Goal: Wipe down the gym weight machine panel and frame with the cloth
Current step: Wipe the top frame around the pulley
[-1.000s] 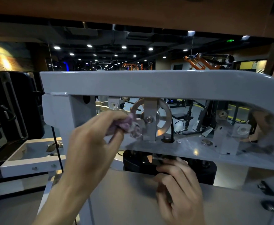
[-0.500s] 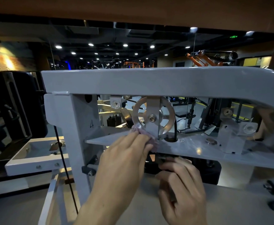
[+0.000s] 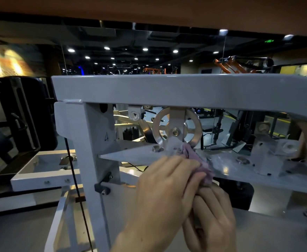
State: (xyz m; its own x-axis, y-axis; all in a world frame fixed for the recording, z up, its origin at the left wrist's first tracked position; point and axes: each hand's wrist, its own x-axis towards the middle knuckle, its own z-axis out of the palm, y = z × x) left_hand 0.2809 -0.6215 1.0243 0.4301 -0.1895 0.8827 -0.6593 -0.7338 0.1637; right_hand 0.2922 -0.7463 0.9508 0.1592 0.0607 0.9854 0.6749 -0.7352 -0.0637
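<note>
**Cloth pressed to the plate below the pulley**

At the lower centre of the frame, the left hand (image 3: 169, 180) grips a crumpled pinkish-purple cloth (image 3: 198, 159), its fingers curled over it, and holds it against the flat grey metal plate (image 3: 131, 154) at the foot of the silver spoked pulley wheel (image 3: 177, 127). The right hand (image 3: 212, 220) sits just below and right of it, partly hidden by the left; its fingers are curled, but whether they hold anything cannot be told. The grey painted frame beam (image 3: 167, 90) spans the middle, with 1 upright post (image 3: 92, 142) at left.
</note>
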